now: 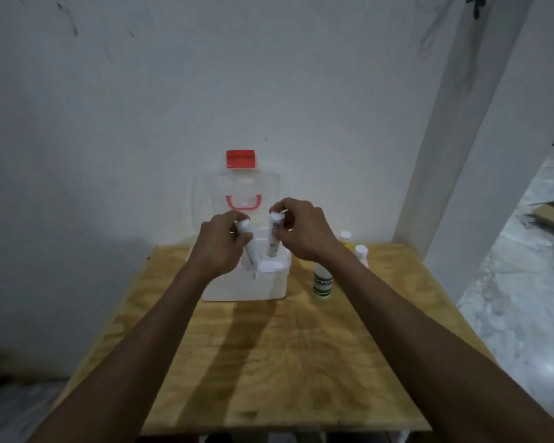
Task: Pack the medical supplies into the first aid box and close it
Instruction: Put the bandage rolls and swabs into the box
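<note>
The white first aid box (pixel 246 287) stands open at the far middle of the wooden table (pixel 269 362). Its clear lid (pixel 205 199), with a red latch and a red handle, leans upright against the wall. My left hand (pixel 219 243) is shut on a white tube (pixel 249 247) whose lower end dips into the box. My right hand (pixel 301 231) grips a second white tube (pixel 274 238), held nearly upright over the box opening. Both tubes are partly hidden by my fingers.
Right of the box stand a white bottle with green print (pixel 323 282), a white-capped bottle (pixel 362 254) and a yellow bottle (pixel 346 238). A white wall sits close behind the table. A pillar and marble floor with a cardboard piece lie to the right.
</note>
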Motion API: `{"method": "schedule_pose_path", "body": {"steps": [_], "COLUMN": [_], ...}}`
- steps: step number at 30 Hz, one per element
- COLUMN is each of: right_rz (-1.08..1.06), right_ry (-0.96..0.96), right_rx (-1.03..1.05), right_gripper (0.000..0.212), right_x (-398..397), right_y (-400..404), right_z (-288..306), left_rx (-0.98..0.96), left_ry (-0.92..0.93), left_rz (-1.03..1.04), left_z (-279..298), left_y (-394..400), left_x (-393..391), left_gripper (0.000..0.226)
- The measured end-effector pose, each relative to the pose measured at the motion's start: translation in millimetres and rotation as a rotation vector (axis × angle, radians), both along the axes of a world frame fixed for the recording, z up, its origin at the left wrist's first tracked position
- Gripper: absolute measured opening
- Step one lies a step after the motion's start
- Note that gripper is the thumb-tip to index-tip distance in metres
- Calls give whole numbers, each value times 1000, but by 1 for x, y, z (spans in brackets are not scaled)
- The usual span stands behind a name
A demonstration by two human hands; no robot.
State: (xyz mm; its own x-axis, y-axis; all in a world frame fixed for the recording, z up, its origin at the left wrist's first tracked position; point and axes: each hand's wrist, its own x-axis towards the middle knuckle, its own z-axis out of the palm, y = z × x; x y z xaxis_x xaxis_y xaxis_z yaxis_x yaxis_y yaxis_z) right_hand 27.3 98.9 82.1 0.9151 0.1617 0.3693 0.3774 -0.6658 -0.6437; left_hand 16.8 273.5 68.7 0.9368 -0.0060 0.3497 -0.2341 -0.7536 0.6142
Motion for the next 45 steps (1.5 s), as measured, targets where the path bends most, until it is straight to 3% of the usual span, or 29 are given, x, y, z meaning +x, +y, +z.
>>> {"method": "schedule_pose_path", "body": {"steps": [11,25,45], "right_rz": [60,135,121], "right_ry": [219,337,365], "right_rx": [-264,-319,-277], "right_gripper": [37,45,46], "right_x": [27,26,26], "right_y": [16,24,22], "right_z": [-31,-27,-29], "left_rx": [255,462,353], "left_ry": [162,256,300], "left_rz": [-64,-140,-178], "left_z": [-37,-27,-32], "left_y": [2,8,15], "left_x": [24,22,23], "left_gripper": [30,42,39]}}
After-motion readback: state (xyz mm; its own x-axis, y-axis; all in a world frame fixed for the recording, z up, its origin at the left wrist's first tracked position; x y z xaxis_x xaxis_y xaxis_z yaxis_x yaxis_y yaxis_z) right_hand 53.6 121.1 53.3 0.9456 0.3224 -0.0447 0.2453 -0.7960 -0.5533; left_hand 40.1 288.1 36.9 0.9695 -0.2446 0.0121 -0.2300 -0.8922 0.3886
